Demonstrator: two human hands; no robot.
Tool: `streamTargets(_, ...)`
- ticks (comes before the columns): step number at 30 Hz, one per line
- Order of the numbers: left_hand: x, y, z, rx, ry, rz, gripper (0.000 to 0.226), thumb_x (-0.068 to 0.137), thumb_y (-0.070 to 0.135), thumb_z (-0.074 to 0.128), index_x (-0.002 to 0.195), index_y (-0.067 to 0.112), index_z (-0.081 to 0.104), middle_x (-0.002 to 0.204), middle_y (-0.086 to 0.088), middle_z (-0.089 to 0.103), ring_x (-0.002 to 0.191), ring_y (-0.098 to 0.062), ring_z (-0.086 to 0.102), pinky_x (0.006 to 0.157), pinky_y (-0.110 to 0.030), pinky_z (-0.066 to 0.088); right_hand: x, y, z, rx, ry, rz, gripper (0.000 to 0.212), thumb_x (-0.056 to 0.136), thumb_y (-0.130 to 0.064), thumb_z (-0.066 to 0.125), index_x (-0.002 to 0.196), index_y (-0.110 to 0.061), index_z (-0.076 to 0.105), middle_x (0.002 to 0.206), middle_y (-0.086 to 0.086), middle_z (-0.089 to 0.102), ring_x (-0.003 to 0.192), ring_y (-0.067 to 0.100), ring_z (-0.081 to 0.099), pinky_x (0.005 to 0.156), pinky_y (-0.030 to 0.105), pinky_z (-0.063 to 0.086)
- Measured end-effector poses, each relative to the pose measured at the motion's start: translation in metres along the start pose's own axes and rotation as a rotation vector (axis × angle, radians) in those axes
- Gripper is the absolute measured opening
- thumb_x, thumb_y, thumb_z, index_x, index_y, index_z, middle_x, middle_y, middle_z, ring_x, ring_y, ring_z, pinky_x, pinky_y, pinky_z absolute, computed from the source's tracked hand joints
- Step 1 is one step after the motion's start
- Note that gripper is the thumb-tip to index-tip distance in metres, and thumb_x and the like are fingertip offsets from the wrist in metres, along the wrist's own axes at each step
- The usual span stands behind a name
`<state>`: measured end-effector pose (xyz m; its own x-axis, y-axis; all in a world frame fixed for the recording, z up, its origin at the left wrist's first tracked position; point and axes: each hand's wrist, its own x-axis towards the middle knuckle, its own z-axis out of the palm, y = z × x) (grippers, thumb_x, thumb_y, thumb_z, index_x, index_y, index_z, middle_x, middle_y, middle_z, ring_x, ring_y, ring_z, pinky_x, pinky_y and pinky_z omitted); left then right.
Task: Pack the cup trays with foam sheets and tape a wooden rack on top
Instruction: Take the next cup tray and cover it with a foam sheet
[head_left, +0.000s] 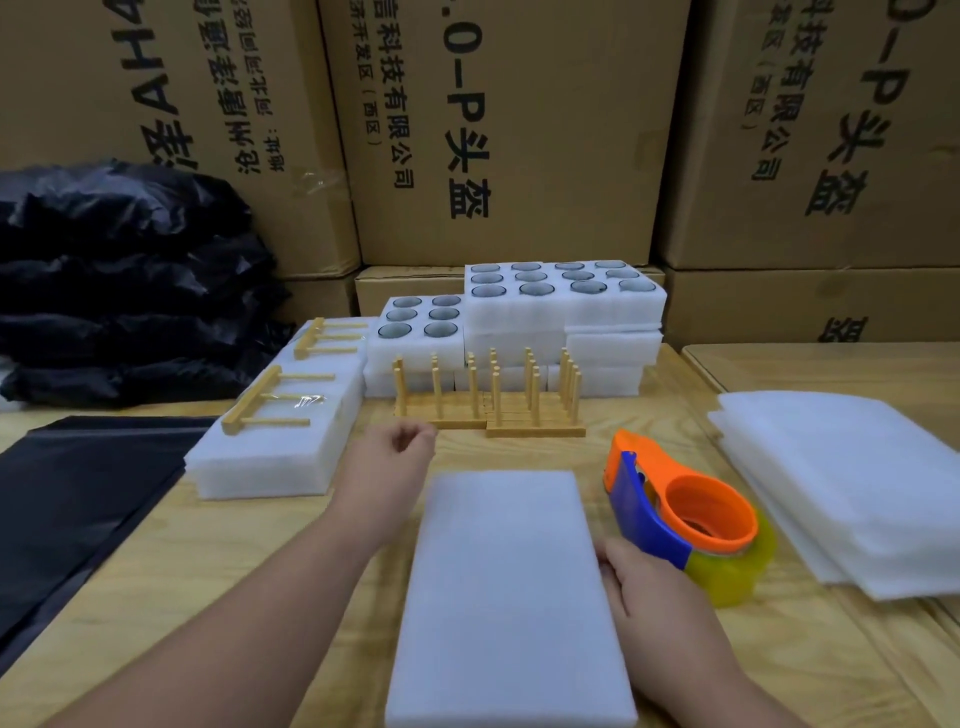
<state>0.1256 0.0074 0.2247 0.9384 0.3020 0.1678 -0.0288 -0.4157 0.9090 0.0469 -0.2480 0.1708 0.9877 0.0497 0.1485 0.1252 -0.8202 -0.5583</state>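
- Foam block (511, 597): white, flat on the table (291, 561), lower centre of the frame, long side running away from me.
- My right hand (649, 592): lower right of centre, resting against the block's right edge. Fingers lie along that edge; whether they curl under it I cannot tell.
- My left hand (389, 457): centre of the frame, just past the block's far left corner, above the table. Fingers loosely curled inward, holding nothing, not touching the block.
- Tape dispenser (685, 514): orange and blue with a yellowish roll, right of the block, just beside my right hand.
- Wooden racks (488, 400): standing upright with pegs up, centre of the frame, beyond my left hand.
- Cup trays (561, 296): white foam with round pockets holding cups, stacked behind the racks, upper centre.
- Packed bundles (280, 426): left of centre, white foam blocks each with a rack lying flat on top; clear tape visible across the nearer rack.
- Foam sheets (852, 488): thin white pile at the right edge of the frame, well apart from the block.
- Black bags (119, 275): heaped at upper left; flat black sheets (78, 509) at lower left.
- Cartons (498, 130): printed cardboard, walling the top of the frame.
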Motion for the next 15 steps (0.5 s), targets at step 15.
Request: streamTargets(15, 0.107, 0.049, 0.075, 0.763, -0.285, 0.165, 0.045, 0.093, 0.024, 0.051, 0.137, 0.031, 0.058, 0.103, 0.0, 0.068, 0.093, -0.027, 0.063, 0.085, -0.035, 0.056, 0.005, 0.001, 0.0, 0.043, -0.007, 0.01, 0.019, 0.082, -0.039, 0.042, 0.094, -0.03, 0.053, 0.088, -0.01, 0.068, 0.086, 0.013, 0.062, 0.069, 0.03, 0.05)
